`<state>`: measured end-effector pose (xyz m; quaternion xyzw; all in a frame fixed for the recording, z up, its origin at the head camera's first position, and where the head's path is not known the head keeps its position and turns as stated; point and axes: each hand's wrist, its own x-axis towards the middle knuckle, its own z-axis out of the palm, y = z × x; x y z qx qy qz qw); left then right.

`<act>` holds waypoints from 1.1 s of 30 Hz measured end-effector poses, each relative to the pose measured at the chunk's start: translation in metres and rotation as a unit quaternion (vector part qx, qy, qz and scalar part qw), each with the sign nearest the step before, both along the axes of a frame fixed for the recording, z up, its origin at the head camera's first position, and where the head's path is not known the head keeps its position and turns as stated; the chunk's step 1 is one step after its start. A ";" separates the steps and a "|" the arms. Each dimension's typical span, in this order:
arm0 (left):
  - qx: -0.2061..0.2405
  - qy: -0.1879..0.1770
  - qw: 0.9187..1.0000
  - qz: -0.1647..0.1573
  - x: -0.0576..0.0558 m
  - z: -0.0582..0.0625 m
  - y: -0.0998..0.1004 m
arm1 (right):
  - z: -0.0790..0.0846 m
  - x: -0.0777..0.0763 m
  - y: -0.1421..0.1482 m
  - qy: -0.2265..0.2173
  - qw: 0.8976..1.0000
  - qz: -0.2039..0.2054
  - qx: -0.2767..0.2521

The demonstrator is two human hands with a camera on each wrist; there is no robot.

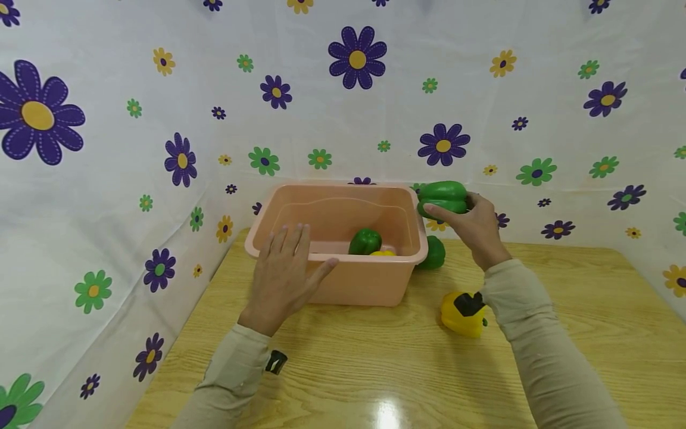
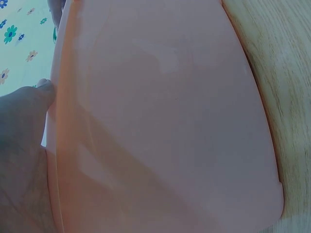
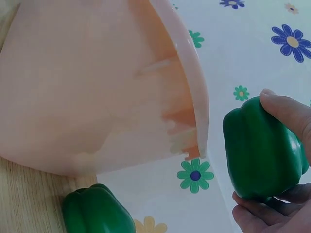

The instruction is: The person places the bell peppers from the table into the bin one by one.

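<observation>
My right hand (image 1: 479, 228) grips a green bell pepper (image 1: 442, 199) between thumb and fingers, raised just beside the right rim of a peach plastic bin (image 1: 354, 283). In the right wrist view the thumb lies on one side of this pepper (image 3: 262, 150) and the fingers on the other. My left hand (image 1: 282, 277) rests on the bin's front rim with fingers straight and thumb spread along the edge. Inside the bin are a green bell pepper (image 1: 365, 241) and a yellow one (image 1: 383, 253), mostly hidden by the front wall.
Another green bell pepper (image 1: 433, 253) stands on the wooden table (image 1: 343, 369) against the bin's right side. A yellow bell pepper (image 1: 460, 325) lies nearer, below my right forearm, partly covered by a dark shape. A flower-patterned cloth (image 1: 321, 119) hangs behind and to the left.
</observation>
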<state>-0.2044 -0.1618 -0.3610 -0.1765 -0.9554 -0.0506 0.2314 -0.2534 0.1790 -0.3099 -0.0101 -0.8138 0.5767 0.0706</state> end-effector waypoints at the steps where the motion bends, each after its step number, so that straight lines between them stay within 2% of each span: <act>1: 0.000 -0.001 1.000 0.000 0.000 0.000 0.000 | 0.000 0.000 -0.001 0.003 1.000 0.001 0.000; 10: 0.004 -0.001 1.000 -0.002 0.000 -0.001 -0.001 | 0.001 0.000 -0.010 0.031 0.999 0.011 -0.001; 21: 0.006 -0.022 1.000 0.004 0.001 0.001 0.000 | 0.001 -0.001 -0.018 0.051 0.998 0.025 0.009; 33: 0.010 -0.016 1.000 -0.001 0.000 -0.001 -0.001 | 0.001 0.001 -0.026 0.068 0.997 0.044 0.004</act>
